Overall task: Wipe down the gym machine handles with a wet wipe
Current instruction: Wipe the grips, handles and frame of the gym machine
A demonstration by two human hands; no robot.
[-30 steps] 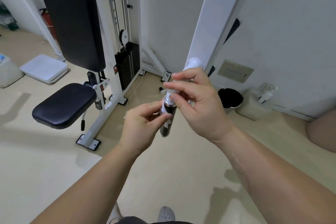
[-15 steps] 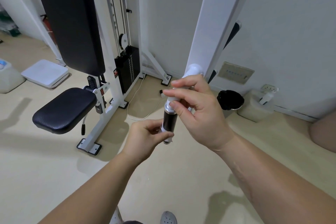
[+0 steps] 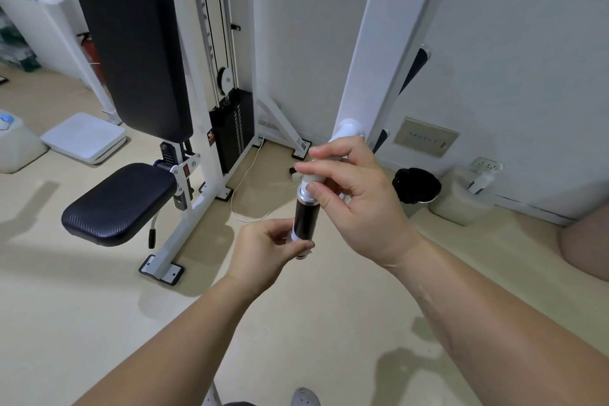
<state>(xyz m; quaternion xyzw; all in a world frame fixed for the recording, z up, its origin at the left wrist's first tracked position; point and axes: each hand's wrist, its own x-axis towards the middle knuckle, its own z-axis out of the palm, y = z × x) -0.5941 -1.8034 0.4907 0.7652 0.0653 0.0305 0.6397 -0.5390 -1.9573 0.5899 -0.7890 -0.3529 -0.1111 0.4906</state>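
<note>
A black gym machine handle (image 3: 306, 217) with a chrome collar hangs down from a white arm (image 3: 382, 43) of the machine. My left hand (image 3: 267, 250) pinches a white wet wipe (image 3: 292, 237) around the handle's lower end. My right hand (image 3: 356, 198) grips the white neck above the collar, with the thumb resting on the chrome ring. Most of the wipe is hidden inside my left fingers.
The machine's black seat (image 3: 115, 204) and backrest (image 3: 131, 49) stand at the left, with the weight stack (image 3: 232, 128) behind them. A black bin (image 3: 417, 184) and a spray bottle (image 3: 482, 180) sit by the wall at the right. A white cable (image 3: 244, 181) lies on the floor.
My left hand has slid the wipe down the handle from near the collar to the lower end. My right hand has kept its grip above.
</note>
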